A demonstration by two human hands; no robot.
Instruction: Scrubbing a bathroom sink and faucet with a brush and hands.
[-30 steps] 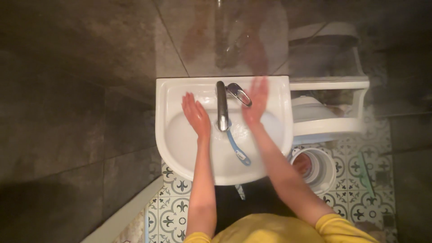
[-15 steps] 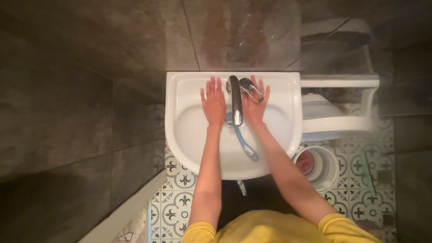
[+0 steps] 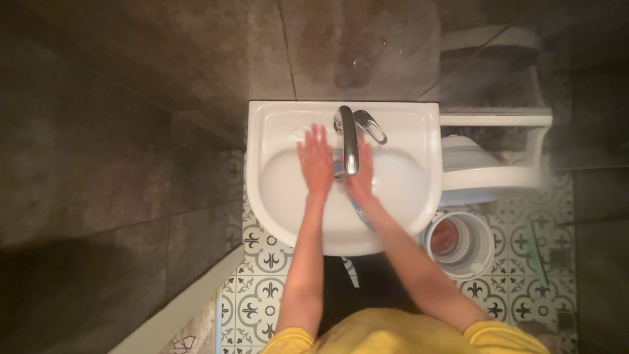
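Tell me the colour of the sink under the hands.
White: the sink is plain glossy white, clearest in the head view.

Light: dim and warm over my whole view; the white sink (image 3: 400, 196) is the brightest thing.
Shadows: the left wall and the corners fall nearly black.
Glare: a small glint on the chrome tap (image 3: 350, 147).
Blur: my hands (image 3: 316, 160) are slightly smeared; the floor tiles (image 3: 262, 308) look soft.

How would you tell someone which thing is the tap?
Find the white sink against the dark wall. At its back edge, in the middle, stands the tap, just above the hands. It is the only shiny metal thing there, its long spout pointing into the bowl.
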